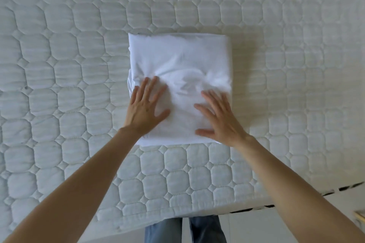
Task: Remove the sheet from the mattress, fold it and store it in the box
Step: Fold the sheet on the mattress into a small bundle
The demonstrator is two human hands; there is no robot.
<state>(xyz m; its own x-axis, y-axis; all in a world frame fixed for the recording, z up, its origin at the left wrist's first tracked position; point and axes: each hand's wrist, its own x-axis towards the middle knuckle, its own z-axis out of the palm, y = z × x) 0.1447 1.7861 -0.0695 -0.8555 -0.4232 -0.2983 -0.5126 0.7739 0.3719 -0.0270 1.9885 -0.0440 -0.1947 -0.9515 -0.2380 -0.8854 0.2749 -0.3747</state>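
Note:
The white sheet [178, 61] lies folded into a thick rectangle on the bare quilted mattress [69, 65], a little beyond its near edge. My left hand [145, 106] lies flat on the sheet's near left part, fingers straight and spread. My right hand [216, 117] presses flat on the near right part, fingers spread too. Wrinkles bunch in the cloth between and just beyond the two hands. The far half of the folded sheet is smooth. No box shows in view.
The mattress's near edge [217, 210] runs across the bottom, with my jeans-clad legs [185, 230] just below it. A pale floor and the corner of a light wooden object [359, 218] show at bottom right.

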